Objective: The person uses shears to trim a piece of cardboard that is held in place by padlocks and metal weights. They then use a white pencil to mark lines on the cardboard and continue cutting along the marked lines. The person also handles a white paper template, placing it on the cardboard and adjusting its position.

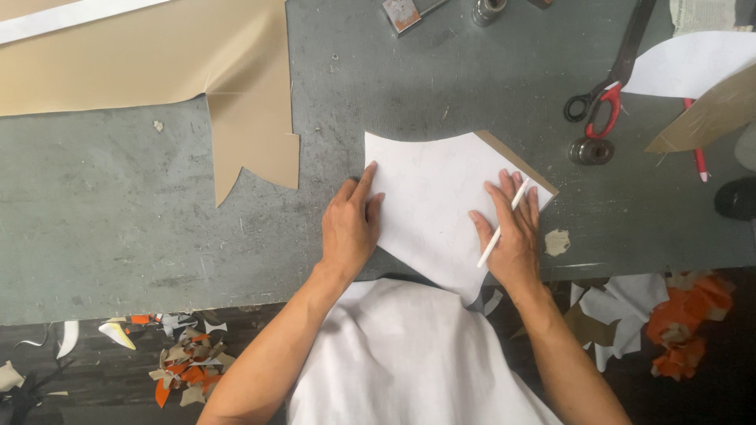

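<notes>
Left hand (349, 228) lies flat, fingers spread, pinning the left edge of a smooth white pattern sheet (433, 205) with one curved side, laid over brown cardboard (526, 164) on the scuffed grey desk (118, 220). Right hand (513, 236) presses the sheet's right part, a slim white pencil (501, 224) tucked between its fingers. Beige leather (236, 86) lies upper left; red-handled scissors (610, 86) upper right.
</notes>
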